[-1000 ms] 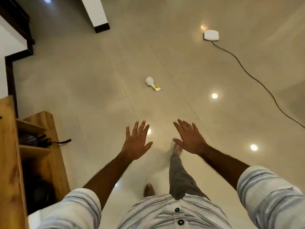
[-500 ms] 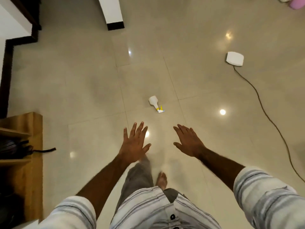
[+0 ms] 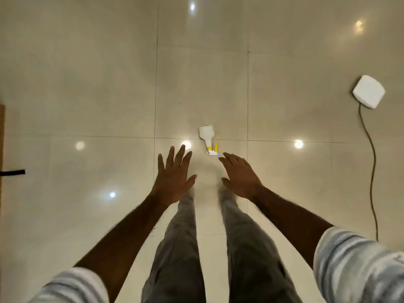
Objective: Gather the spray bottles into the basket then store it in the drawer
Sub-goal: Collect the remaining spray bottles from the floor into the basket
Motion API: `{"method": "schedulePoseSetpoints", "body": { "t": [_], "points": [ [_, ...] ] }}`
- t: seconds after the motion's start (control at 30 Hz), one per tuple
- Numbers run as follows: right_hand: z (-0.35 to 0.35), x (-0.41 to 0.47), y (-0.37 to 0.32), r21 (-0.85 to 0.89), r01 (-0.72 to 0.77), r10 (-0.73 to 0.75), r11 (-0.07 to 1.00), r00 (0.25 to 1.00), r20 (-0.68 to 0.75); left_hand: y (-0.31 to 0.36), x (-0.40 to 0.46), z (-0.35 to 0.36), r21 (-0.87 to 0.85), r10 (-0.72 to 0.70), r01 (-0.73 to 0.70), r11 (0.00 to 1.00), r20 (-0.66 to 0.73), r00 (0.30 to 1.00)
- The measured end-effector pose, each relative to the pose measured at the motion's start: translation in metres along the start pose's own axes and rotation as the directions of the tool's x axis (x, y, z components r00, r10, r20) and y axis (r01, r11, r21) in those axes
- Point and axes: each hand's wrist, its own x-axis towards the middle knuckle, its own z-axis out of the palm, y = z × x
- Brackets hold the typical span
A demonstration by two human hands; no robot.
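Note:
A small white spray bottle [image 3: 207, 137] with a yellow trigger and white nozzle lies on its side on the glossy tiled floor, nozzle pointing toward me. My left hand [image 3: 173, 177] is stretched out flat with fingers spread, below and left of the bottle. My right hand [image 3: 239, 174] is also open, palm down, its fingertips just short of the nozzle. Neither hand touches the bottle. No basket or drawer is in view.
A white box [image 3: 368, 91] sits on the floor at the right, with a dark cable [image 3: 372, 171] trailing toward me. A wooden cabinet edge [image 3: 2, 132] and a black strap [image 3: 13, 172] show at the far left. My legs stand below the hands.
I have walked forward, so the bottle is now much closer, just beyond my fingertips. The wooden cabinet has slid nearly out of view on the left. Both hands stayed open.

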Motion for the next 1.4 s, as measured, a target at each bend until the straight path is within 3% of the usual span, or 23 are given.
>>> {"method": "schedulePoseSetpoints", "body": {
  "t": [0.17,0.3,0.37,0.43,0.53,0.67,0.77,0.9,1.0,1.07,1.13,1.23,1.3,1.4],
  "points": [
    [0.062,0.152,0.069,-0.144,0.133,-0.117,0.981,0.987,0.113,-0.015,0.112,0.071,-0.037,-0.09,0.091,0.995,0.025,0.996],
    [0.123,0.275,0.128,-0.398,0.378,-0.318,0.836,0.924,0.21,-0.029,0.195,0.159,-0.113,-0.183,0.186,0.976,0.037,0.982],
    [0.143,0.32,0.151,-0.512,0.488,-0.416,0.707,0.872,0.257,-0.032,0.226,0.199,-0.149,-0.2,0.203,0.968,0.039,0.979],
    [0.163,0.363,0.167,-0.634,0.593,-0.525,0.496,0.786,0.325,-0.035,0.253,0.241,-0.181,-0.223,0.226,0.957,0.04,0.974],
    [0.185,0.41,0.178,-0.734,0.638,-0.648,0.231,0.664,0.373,-0.037,0.282,0.287,-0.203,-0.256,0.26,0.944,0.042,0.966],
    [0.202,0.451,0.18,-0.821,0.565,-0.678,0.087,0.637,0.367,-0.036,0.303,0.322,-0.264,-0.317,0.315,0.912,0.037,0.948],
    [0.208,0.469,0.177,-0.792,0.576,-0.647,0.203,0.686,0.332,-0.036,0.301,0.331,-0.29,-0.347,0.348,0.891,0.058,0.936],
    [0.187,0.456,0.165,-0.695,0.517,-0.513,0.5,0.823,0.244,-0.039,0.279,0.315,-0.263,-0.339,0.342,0.902,0.059,0.939],
    [0.158,0.413,0.154,-0.484,0.394,-0.348,0.781,0.919,0.186,-0.033,0.242,0.277,-0.277,-0.379,0.379,0.883,0.053,0.924],
    [0.124,0.367,0.143,-0.29,0.332,-0.281,0.897,0.938,0.205,-0.023,0.206,0.235,-0.28,-0.416,0.419,0.864,0.072,0.907],
    [0.077,0.314,0.126,-0.104,0.308,-0.277,0.946,0.93,0.242,-0.007,0.166,0.184,-0.252,-0.425,0.436,0.864,0.101,0.9],
    [0.004,0.24,0.09,0.179,0.353,-0.389,0.919,0.886,0.252,0.015,0.109,0.112,-0.248,-0.438,0.472,0.846,0.182,0.88],
    [-0.046,0.183,0.058,0.341,0.363,-0.457,0.867,0.851,0.257,0.035,0.063,0.055,-0.425,-0.451,0.491,0.761,0.197,0.87],
    [-0.102,0.113,0.007,0.507,0.323,-0.527,0.799,0.784,0.33,0.063,-0.001,-0.008,-0.731,-0.487,0.408,0.547,0.119,0.865]
  ]
}}
